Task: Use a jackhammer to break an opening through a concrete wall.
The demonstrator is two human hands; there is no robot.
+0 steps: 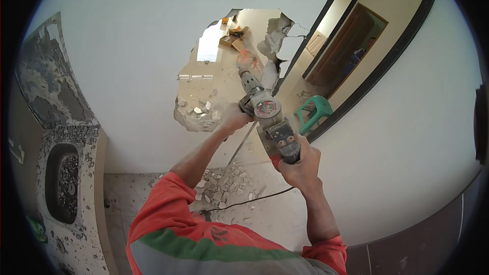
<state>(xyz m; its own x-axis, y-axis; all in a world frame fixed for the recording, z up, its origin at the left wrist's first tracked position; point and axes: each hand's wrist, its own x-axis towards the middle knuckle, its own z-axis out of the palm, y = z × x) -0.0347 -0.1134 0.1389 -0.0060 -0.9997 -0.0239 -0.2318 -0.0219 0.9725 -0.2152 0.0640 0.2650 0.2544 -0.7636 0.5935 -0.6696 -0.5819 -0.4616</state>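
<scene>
Both of my hands hold a dusty electric demolition hammer (267,109). My left hand (235,116) grips its side handle, near the front. Around the black rear handle my right hand (305,164) is closed. The tool points away from me, towards a large ragged hole in the white wall (137,72). Broken masonry (272,40) hangs along the hole's right side, next to a cracked strip by the black door frame (324,133). A blurred orange shape (247,60) covers the tool's front end; what it is I cannot tell, and the bit's tip is hidden.
Rubble (225,185) and a power cord (256,200) lie on the floor below. A debris-strewn counter with a sink (51,183) stands left. Through the doorway are a green plastic stool (323,106) and a person (357,56). Cardboard boxes (226,41) show beyond the hole.
</scene>
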